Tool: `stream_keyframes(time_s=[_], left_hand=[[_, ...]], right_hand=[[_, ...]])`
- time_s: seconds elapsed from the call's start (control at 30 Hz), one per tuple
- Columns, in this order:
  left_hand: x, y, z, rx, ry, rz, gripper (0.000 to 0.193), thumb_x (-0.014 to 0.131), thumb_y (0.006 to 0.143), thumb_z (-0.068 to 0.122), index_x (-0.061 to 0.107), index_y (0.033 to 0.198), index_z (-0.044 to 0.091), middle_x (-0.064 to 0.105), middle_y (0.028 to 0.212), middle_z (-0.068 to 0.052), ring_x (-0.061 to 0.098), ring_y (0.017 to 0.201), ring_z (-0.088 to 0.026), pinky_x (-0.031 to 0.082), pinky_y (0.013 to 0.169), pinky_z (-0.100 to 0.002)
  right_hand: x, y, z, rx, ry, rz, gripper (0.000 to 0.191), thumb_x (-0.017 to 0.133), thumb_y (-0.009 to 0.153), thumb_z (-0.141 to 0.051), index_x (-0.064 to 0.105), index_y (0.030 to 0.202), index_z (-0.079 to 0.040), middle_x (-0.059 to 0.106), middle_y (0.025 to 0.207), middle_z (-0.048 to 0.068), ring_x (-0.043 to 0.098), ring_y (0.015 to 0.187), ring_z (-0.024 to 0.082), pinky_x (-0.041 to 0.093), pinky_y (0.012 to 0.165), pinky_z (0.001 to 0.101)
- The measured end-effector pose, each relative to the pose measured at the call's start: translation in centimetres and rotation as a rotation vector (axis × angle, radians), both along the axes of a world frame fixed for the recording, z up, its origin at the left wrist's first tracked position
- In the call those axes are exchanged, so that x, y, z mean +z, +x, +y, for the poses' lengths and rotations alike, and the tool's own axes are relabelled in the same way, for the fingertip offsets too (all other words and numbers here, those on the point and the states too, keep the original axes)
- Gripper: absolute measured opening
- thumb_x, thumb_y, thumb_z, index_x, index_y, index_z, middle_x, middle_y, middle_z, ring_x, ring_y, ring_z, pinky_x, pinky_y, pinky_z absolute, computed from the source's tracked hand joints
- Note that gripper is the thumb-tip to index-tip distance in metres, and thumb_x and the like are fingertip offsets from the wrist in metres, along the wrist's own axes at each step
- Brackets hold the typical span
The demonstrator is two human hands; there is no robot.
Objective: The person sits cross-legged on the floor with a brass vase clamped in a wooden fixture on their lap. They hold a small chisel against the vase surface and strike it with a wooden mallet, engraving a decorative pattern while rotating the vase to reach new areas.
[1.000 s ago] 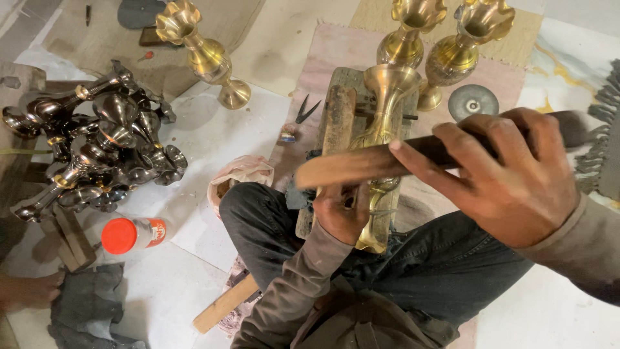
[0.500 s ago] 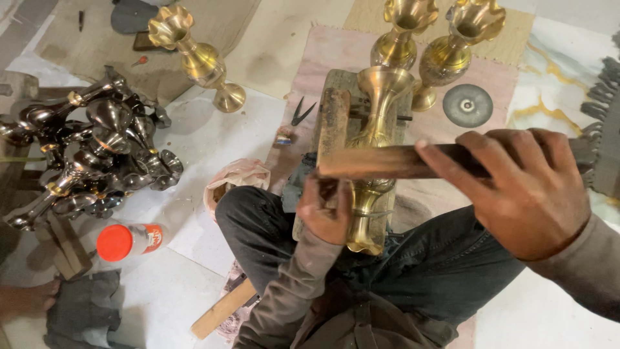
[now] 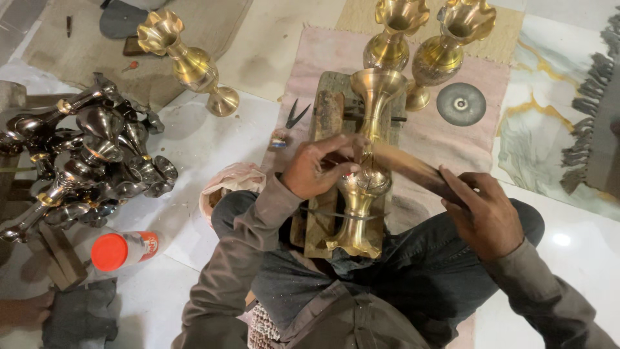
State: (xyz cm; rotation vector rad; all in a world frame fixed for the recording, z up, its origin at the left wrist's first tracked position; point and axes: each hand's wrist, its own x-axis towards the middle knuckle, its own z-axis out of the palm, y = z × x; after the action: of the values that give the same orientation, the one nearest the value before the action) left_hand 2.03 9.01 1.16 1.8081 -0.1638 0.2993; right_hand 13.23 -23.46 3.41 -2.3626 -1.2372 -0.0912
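- The brass vase lies lengthwise on a wooden block, which rests on the person's lap and a pink mat.
- The left hand has its fingers pressed together on the vase's round middle.
- The right hand is wrapped around a wooden mallet, whose far end is at the vase's neck.
- Two upright brass vases stand just beyond the block; a third lies tilted on the floor.
- Darker unpolished vases are piled at left, near a red-capped bottle.
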Motion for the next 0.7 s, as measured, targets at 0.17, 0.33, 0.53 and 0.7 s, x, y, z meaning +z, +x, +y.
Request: stream_keyframes(time_s=[0.17,0.33,0.53,0.7], left_hand=[[-0.8,1.4,1.0,-0.117,0.122,-0.175,0.051,0.076,0.098,0.007,0.057,0.145,0.004,0.074,0.127,-0.016,0.076,0.114,-0.024,0.062,0.102,-0.038],[-0.6,1.8,1.3,-0.149,0.176,-0.095,0.055,0.074,0.096,0.005,0.055,0.147,0.006,0.074,0.127,-0.016,0.075,0.116,-0.025,0.062,0.101,-0.038],[0.0,2.3,1.4,-0.207,0.169,-0.051,0.058,0.071,0.096,0.001,0.053,0.150,0.010,0.077,0.121,-0.013,0.078,0.109,-0.022,0.065,0.098,-0.036],[-0.3,2.2,1.4,-0.190,0.178,-0.086,0.060,0.075,0.094,-0.001,0.052,0.149,0.007,0.076,0.120,-0.014,0.077,0.108,-0.023,0.064,0.095,-0.036]], right_hand=[[0.5,-0.1,0.1,-0.021,-0.032,-0.016,0.062,0.075,0.086,-0.013,0.060,0.145,-0.018,0.063,0.116,0.014,0.064,0.102,0.033,0.055,0.086,0.0443],[1.5,0.2,0.3,-0.029,-0.068,-0.018,0.062,0.074,0.084,-0.009,0.062,0.145,-0.018,0.064,0.115,0.014,0.064,0.101,0.033,0.054,0.085,0.0450],[3.2,0.8,0.6,0.020,-0.079,-0.165,0.060,0.071,0.087,-0.010,0.062,0.146,-0.019,0.063,0.114,0.011,0.063,0.101,0.032,0.053,0.087,0.0465],[4.7,1.4,0.8,-0.057,-0.244,-0.300,0.062,0.076,0.079,-0.005,0.067,0.139,-0.021,0.066,0.110,0.013,0.066,0.098,0.034,0.053,0.081,0.0480]])
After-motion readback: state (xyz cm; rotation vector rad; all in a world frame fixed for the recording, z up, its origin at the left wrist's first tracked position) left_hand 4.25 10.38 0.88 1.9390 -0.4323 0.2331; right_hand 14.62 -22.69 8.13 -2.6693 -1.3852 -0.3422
